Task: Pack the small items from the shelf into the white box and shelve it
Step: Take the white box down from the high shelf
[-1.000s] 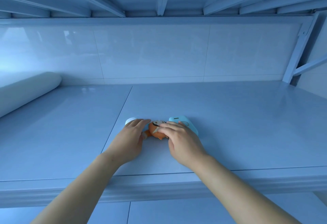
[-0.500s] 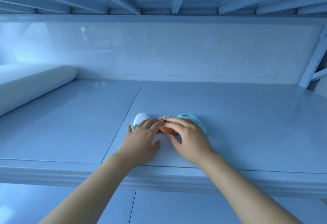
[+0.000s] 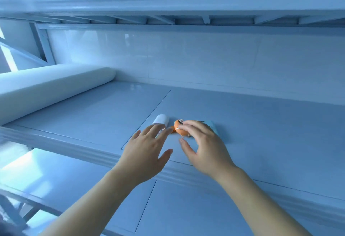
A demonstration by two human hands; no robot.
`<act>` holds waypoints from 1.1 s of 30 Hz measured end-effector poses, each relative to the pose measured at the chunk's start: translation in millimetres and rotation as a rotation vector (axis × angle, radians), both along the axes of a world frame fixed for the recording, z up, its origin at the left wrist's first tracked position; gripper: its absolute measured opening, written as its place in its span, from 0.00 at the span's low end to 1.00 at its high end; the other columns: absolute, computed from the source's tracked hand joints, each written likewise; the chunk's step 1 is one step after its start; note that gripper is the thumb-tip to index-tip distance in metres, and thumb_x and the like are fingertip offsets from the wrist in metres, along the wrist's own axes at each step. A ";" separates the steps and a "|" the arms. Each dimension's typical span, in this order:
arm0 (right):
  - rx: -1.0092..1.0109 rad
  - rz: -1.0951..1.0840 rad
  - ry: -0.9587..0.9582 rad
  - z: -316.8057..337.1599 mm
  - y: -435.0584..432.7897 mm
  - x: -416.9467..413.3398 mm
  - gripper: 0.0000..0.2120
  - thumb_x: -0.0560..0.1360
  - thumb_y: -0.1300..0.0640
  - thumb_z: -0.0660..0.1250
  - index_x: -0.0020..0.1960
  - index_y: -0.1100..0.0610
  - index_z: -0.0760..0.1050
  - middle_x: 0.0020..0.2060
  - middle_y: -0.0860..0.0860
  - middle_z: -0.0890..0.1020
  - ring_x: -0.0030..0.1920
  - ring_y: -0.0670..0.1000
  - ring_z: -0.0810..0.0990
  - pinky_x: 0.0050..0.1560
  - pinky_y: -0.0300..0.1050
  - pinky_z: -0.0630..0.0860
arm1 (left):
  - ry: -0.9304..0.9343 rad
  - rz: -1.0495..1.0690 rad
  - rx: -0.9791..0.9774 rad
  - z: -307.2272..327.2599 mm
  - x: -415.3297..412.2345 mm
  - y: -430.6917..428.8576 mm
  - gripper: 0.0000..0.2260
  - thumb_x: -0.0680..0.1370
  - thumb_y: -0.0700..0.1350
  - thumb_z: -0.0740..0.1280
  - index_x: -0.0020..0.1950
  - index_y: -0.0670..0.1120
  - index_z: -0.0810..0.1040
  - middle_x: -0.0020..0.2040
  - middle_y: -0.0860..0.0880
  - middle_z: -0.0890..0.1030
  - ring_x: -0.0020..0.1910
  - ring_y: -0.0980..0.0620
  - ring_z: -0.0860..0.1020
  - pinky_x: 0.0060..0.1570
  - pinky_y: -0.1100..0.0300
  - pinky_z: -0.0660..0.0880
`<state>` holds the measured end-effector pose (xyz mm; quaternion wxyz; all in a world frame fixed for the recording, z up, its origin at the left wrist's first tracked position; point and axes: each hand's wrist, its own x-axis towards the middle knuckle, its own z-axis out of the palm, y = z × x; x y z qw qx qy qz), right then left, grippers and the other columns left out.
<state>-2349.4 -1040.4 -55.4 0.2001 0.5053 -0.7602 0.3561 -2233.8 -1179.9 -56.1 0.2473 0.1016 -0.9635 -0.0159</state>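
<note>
Three small items lie together on the white shelf [image 3: 261, 127]: a white capsule-shaped piece [image 3: 161, 119], an orange toy figure [image 3: 179, 128] and a light blue flat item [image 3: 212, 126] mostly hidden behind my right hand. My right hand [image 3: 203, 146] curls its fingers over the orange toy and touches it, with the thumb spread below. My left hand [image 3: 147, 151] hovers palm down just in front of the white piece, fingers apart, holding nothing. No white box is in view.
A long white foam roll [image 3: 52, 88] lies across the left of the shelf. The upper shelf's underside [image 3: 168, 19] hangs close above. A lower shelf [image 3: 186, 207] runs below the front edge. A metal upright [image 3: 42, 41] stands at the back left.
My left hand has lifted off the items and drawn back, fingers spread. My right hand has loosened and now rests only its fingertips on the orange toy. The view has swung to the left.
</note>
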 end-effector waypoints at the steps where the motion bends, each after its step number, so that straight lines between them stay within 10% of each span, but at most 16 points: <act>1: 0.008 0.025 0.000 0.4 3.6 5.2 0.14 0.74 0.54 0.66 0.59 0.53 0.75 0.59 0.46 0.77 0.61 0.44 0.70 0.60 0.38 0.67 | -0.004 0.024 -0.003 0.7 7.9 6.7 0.24 0.77 0.57 0.56 0.72 0.54 0.59 0.71 0.55 0.64 0.67 0.52 0.65 0.64 0.52 0.66; 33: -0.139 0.685 -0.044 59.8 -137.1 257.9 0.13 0.75 0.52 0.65 0.58 0.53 0.75 0.58 0.50 0.76 0.59 0.50 0.73 0.57 0.54 0.73 | 0.132 0.760 -0.039 71.6 308.7 -29.3 0.24 0.76 0.59 0.56 0.69 0.51 0.65 0.68 0.52 0.69 0.67 0.49 0.66 0.65 0.43 0.64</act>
